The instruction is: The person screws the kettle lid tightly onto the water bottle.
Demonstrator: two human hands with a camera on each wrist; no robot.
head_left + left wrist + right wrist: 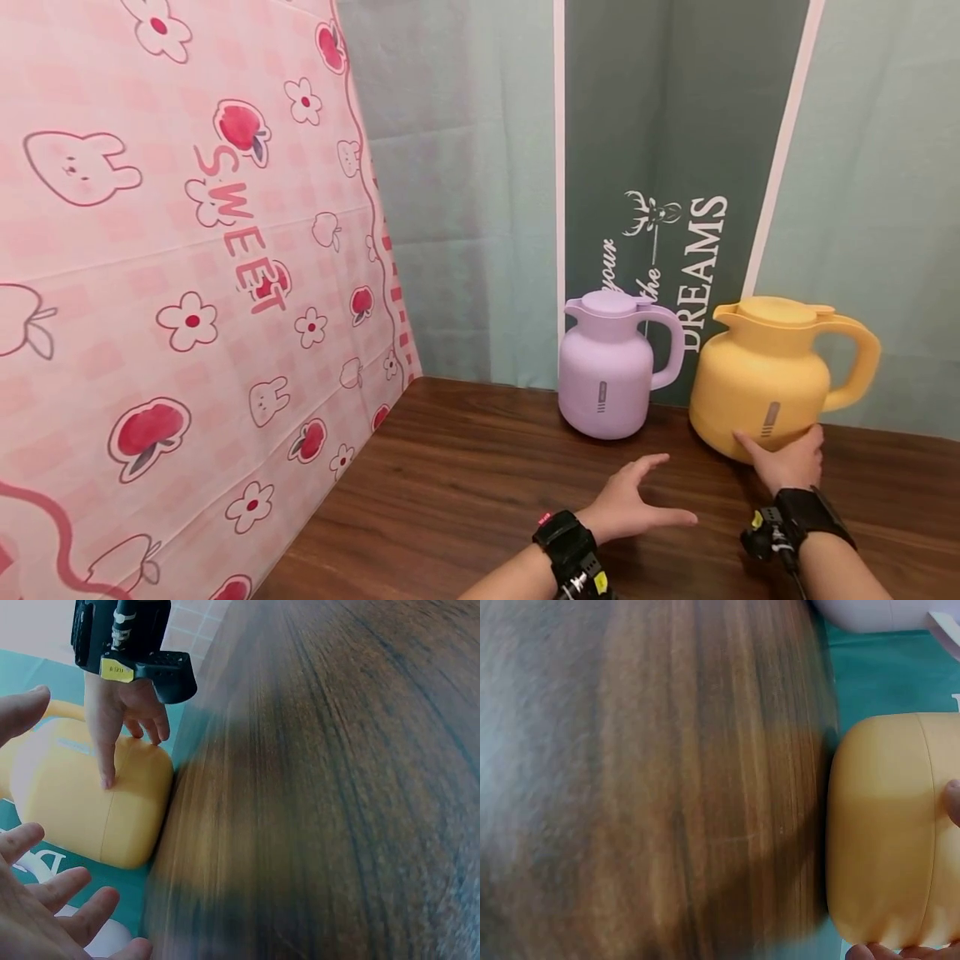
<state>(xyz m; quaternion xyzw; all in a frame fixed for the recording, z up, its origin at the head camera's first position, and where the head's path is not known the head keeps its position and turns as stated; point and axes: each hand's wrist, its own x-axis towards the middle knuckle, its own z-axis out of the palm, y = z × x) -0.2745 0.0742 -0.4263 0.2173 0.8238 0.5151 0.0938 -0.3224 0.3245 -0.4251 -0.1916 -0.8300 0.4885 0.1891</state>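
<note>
A yellow thermos jug (761, 375) stands on the wooden table, its handle to the right and its spout to the left. My right hand (787, 462) grips it low on the body: the thumb lies across the front and the fingers bend round the right side near the base. In the right wrist view, only the thumb tip and fingertips show against the yellow jug (885, 832). My left hand (626, 504) is held over the table with thumb and fingers spread, holding nothing. It is nearest to a lilac thermos jug (606, 375), which stands left of the yellow one.
The dark wooden table (450, 467) meets a green curtain (465, 250) with white lettering just behind both jugs. A pink patterned cloth (187, 292) walls off the left side. Black wrist straps with cameras sit on both wrists.
</note>
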